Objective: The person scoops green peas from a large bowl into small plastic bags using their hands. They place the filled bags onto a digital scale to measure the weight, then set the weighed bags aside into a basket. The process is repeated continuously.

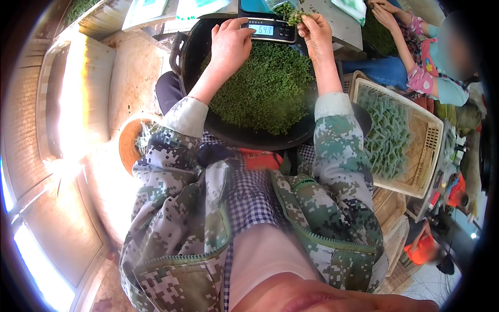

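Note:
Before me, a large black basin (249, 143) holds a heap of small green peppercorn clusters (265, 85). A digital scale (273, 36) with a lit display stands at the basin's far side. My left hand (232, 42) holds nothing; its fingers are apart and rest at the scale's left end, beside the display. Between thumb and fingers, my right hand (317, 35) pinches a green peppercorn sprig (295, 18) just beyond the scale's right end. Close behind that sprig, a clear plastic bag (284, 8) with green peppercorns lies partly cut off by the top edge.
A plastic basket (423, 191) at right holds several filled clear bags (384, 136). Another person's hands (384, 13) work over a dark container of greens. An orange bucket (126, 142) with plastic scraps stands at left. Printed bags (202, 7) lie on the metal table (331, 29).

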A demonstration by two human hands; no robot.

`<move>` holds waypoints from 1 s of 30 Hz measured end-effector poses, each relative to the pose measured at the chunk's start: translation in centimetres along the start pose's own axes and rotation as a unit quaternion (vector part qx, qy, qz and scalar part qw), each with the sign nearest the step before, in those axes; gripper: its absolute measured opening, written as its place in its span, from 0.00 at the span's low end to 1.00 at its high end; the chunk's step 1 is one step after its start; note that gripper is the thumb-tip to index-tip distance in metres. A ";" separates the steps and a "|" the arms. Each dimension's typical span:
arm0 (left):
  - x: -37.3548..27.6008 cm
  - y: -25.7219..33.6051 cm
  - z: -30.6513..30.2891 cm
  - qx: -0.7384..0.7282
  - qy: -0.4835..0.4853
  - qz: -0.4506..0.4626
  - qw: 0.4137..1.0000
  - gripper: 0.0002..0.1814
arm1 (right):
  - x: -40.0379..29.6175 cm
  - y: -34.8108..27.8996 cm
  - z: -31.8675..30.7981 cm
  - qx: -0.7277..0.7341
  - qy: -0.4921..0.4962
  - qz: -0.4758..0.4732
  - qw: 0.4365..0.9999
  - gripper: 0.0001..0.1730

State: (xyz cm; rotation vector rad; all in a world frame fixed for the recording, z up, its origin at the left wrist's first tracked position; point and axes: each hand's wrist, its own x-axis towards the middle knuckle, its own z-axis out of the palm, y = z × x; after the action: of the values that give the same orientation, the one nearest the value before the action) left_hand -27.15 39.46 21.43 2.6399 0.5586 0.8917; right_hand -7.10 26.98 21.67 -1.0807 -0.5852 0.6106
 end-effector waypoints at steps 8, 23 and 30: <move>-0.4 -0.7 0.6 -0.018 0.014 -0.022 0.999 0.11 | -3.6 -0.1 1.1 -0.502 -0.269 0.056 0.820 0.13; 1.7 3.3 1.4 0.010 0.005 0.056 0.998 0.12 | 1.8 -0.7 3.3 -0.602 0.049 -0.175 0.777 0.08; 2.6 3.3 1.7 0.023 0.031 0.064 0.997 0.13 | 1.3 -0.5 1.2 -0.307 0.052 -0.085 0.947 0.11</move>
State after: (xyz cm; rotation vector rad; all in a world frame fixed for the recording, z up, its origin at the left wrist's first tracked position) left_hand -23.28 37.48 22.78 2.7239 0.4340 1.0125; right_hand -6.92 28.44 22.71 -1.6142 -0.7924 0.2129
